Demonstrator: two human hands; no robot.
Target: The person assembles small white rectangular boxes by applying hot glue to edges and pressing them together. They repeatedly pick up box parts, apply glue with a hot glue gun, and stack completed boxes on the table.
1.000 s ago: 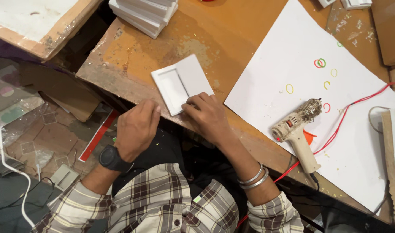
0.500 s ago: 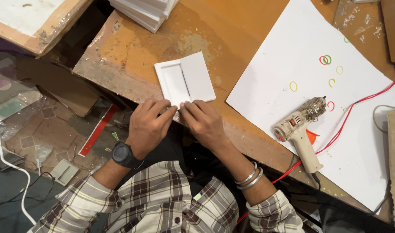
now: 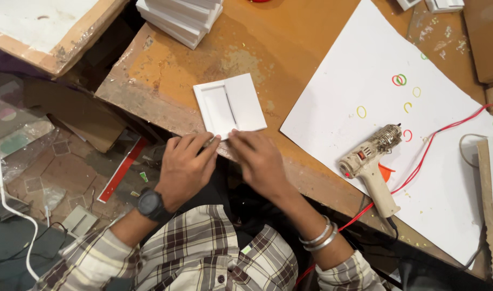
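White square plate [image 3: 229, 105]: flat plastic panel, roughly square, with a raised border on its left half framing 1 tall recessed rectangle, and a plain smooth right half. It lies flat on the orange-brown workbench [image 3: 289, 48], slightly rotated, its near edge close to the worn front edge of the bench. Left hand [image 3: 184, 170] sits just below the plate's near left corner, fingers curled narrow, tips at the plate's lower edge; looks like contact, but whether anything small is pinched there I cannot tell. Right hand [image 3: 260, 161] sits just below the near right part of the plate, fingers bent and pointing toward the left hand's tips, touching or nearly touching the plate edge; nothing visibly held. Fingertips of both hands almost meet at the middle of the plate's lower edge. Black wristwatch [image 3: 151, 205] on left wrist, 2 metal bangles [image 3: 317, 240] on right. Right of the hands: big white paper sheet [image 3: 397, 124] with small coloured rubber bands, cream glue gun [image 3: 371, 164] lying on it, red cable [image 3: 435, 148] trailing off. Stack of white plates [image 3: 179, 16] at the bench's far edge.
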